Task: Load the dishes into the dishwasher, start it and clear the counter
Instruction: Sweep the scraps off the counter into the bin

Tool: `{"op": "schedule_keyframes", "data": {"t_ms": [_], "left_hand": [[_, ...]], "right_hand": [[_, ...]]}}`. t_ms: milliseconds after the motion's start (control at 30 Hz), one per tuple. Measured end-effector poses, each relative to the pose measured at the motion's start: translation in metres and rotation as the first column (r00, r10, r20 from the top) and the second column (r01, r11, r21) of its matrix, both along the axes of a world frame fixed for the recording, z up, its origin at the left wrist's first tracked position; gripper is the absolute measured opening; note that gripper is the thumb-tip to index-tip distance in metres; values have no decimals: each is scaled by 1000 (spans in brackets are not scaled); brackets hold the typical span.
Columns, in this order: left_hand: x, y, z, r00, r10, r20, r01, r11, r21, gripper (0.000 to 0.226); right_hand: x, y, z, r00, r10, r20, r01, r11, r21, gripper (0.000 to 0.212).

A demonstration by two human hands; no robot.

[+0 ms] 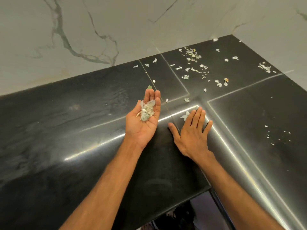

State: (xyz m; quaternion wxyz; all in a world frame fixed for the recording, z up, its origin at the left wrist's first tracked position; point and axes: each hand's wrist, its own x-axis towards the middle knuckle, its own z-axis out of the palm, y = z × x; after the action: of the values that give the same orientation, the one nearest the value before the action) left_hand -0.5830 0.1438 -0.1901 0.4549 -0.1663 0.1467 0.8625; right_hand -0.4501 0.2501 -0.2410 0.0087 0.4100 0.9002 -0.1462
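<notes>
left hand point(144, 121) cupped open with gathered scraps point(146, 110), right hand point(193, 132) flat and empty, plenty of peelings point(193, 63) left on the counter point(66, 130).

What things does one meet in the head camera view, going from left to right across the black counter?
Bare black counter → left hand, palm up, cupping a pile of collected scraps → right hand, flat on the counter beside a pale scrap → small white flecks near the right edge.
</notes>
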Motion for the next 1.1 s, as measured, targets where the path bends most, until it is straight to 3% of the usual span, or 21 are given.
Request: {"op": "schedule_keyframes", "data": {"t_ms": [100,200,333,433,600,933,1100], "left_hand": [[-11,-11,1,1000,20,5,-20,1000,4,36],[-25,-21,0,999,44,4,-44,999,23,37],[-48,-37,-2,996,91,-3,-91,994,57,36],[-65,-49,-3,992,128,-10,-127,990,62,36],[-80,-56,0,985,168,35,-170,981,90,39],[-72,-32,-1,987,140,79,-152,975,161,37],[-63,-14,-7,992,103,70,-114,975,189,37]], "right_hand": [[-33,11,3,1000,1,4,-1,1000,-15,105],[-50,9,13,993,27,-115,-31,999,-32,94],[-53,-37,21,901,370,-227,-339,926,165,69],[-66,-68,9,818,561,-130,-517,815,263,61],[-86,-69,-3,734,676,73,-657,677,332,65],[-47,17,4,894,414,168,-446,807,386,77],[-26,44,15,959,265,-105,-215,915,341,80]]}}
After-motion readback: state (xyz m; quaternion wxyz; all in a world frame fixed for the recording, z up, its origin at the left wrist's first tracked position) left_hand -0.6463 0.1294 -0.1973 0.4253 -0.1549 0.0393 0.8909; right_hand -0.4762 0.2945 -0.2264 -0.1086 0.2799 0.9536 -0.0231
